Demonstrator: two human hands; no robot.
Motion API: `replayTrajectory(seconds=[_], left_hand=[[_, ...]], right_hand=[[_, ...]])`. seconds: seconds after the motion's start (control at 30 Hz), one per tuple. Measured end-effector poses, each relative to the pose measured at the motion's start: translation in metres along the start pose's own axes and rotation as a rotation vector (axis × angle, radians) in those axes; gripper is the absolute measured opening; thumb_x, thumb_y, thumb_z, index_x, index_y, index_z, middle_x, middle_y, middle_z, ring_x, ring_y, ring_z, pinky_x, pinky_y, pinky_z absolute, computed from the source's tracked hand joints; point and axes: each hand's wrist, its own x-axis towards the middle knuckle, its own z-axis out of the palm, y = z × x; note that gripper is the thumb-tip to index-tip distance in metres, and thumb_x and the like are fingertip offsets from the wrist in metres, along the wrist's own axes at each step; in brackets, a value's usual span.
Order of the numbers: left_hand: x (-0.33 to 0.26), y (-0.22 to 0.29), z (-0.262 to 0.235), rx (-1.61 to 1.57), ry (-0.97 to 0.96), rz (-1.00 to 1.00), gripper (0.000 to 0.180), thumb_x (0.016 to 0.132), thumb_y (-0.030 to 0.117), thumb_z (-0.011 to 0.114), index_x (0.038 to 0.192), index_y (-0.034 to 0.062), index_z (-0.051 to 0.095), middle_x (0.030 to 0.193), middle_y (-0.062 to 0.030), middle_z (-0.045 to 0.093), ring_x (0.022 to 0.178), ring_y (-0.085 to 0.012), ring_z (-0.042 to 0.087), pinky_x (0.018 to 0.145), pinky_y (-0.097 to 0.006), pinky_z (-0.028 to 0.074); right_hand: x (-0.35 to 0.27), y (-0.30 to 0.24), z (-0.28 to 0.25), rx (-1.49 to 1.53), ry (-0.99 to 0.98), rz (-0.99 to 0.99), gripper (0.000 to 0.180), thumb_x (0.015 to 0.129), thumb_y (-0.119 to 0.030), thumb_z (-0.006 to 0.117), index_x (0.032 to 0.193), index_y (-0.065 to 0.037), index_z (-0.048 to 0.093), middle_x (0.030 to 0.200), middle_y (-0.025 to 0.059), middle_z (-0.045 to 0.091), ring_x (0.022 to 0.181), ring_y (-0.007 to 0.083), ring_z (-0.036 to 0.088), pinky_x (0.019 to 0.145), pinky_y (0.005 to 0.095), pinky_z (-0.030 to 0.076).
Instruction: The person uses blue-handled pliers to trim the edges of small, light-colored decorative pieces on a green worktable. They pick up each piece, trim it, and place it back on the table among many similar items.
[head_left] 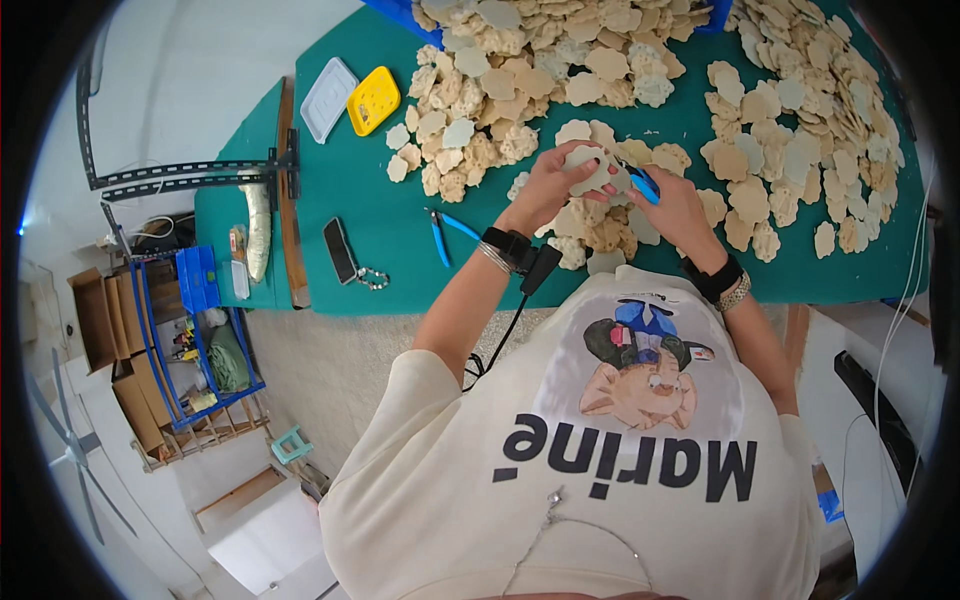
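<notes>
My left hand (542,187) pinches a pale, flat piece with a scalloped edge (588,170) above the green table. My right hand (682,212) is closed around blue-handled nippers (645,186), whose tip meets the right side of that piece. Whether the jaws are cutting into it cannot be made out. Under and around both hands lie more scalloped pieces (605,228), some cream and some greyish. A second pair of blue-handled nippers (441,240) rests on the table left of my left wrist.
Large heaps of similar pieces (800,110) cover the far and right table. A blue bin (415,18) stands at the back. Toward the left are a yellow tray (374,101), a white tray (328,98) and a phone (339,250) with a beaded strap. A cable hangs from my left wrist.
</notes>
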Motion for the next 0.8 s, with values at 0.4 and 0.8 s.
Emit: replayTrajectory(seconds=[0.4,0.8], left_hand=[[-0.003,-0.006,0.016,0.065,-0.024,-0.009,0.023,0.098,0.007,0.056,0.120,0.0012,0.057,0.104,-0.0131,0.068,0.083,-0.0215,0.069,0.069,-0.033,0.059],[-0.003,-0.001,0.018,0.149,-0.018,-0.057,0.021,0.098,0.009,0.055,0.118,0.0018,0.058,0.103,-0.0120,0.068,0.080,-0.0212,0.068,0.064,-0.030,0.055]], right_hand=[[-0.014,-0.006,-0.011,-0.026,-0.006,-0.068,0.034,0.085,-0.025,0.072,0.110,-0.003,0.063,0.086,0.0193,0.067,0.079,0.0396,0.063,0.068,0.0438,0.049],[-0.019,-0.011,-0.012,-0.101,0.066,-0.059,0.021,0.083,-0.020,0.067,0.097,-0.004,0.068,0.077,0.0213,0.066,0.074,0.0405,0.064,0.063,0.0478,0.049]])
